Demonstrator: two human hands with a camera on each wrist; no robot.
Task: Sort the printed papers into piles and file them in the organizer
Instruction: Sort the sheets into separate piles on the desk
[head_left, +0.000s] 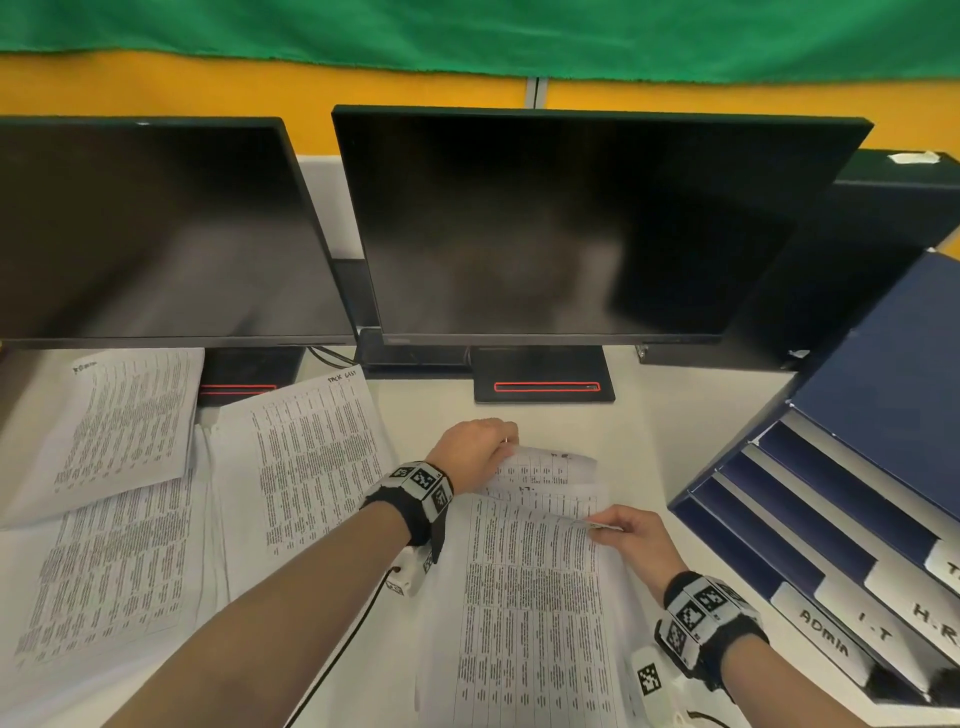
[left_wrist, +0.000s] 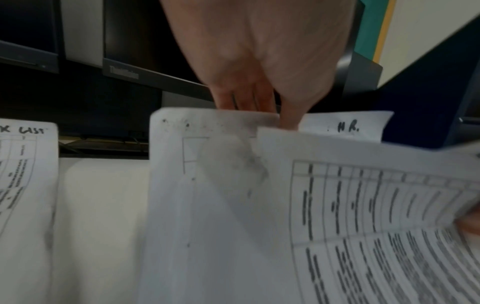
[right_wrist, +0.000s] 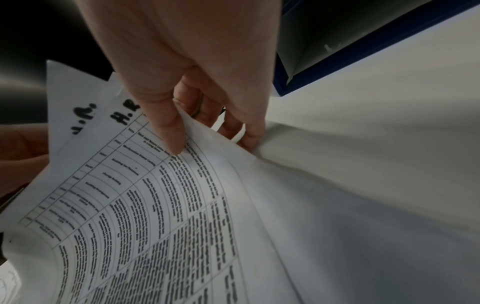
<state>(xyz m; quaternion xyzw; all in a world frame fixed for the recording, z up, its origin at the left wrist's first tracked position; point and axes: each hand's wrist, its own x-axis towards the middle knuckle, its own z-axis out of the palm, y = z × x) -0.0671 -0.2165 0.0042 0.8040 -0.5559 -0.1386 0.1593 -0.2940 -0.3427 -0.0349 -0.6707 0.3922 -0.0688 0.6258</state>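
Observation:
A stack of printed table sheets (head_left: 530, 597) lies in front of me, some marked "H.R." (left_wrist: 348, 127). My left hand (head_left: 506, 441) pinches the far edge of the lower sheets; its fingers (left_wrist: 241, 100) go behind one sheet and the thumb lies between two. My right hand (head_left: 602, 525) pinches the right edge of the top sheet (right_wrist: 161, 205), thumb (right_wrist: 168, 131) on top and fingers beneath, so the sheet curls up off the stack. The blue organizer (head_left: 857, 467) stands at the right, its slots labelled ADMIN (head_left: 823, 634), I.T and H.R.
A sheet marked "TASK LIST" (head_left: 311, 457) and two other printed piles (head_left: 124, 415) lie on the white desk to the left. Two dark monitors (head_left: 561, 223) on stands close off the back. A black cable runs under my left forearm.

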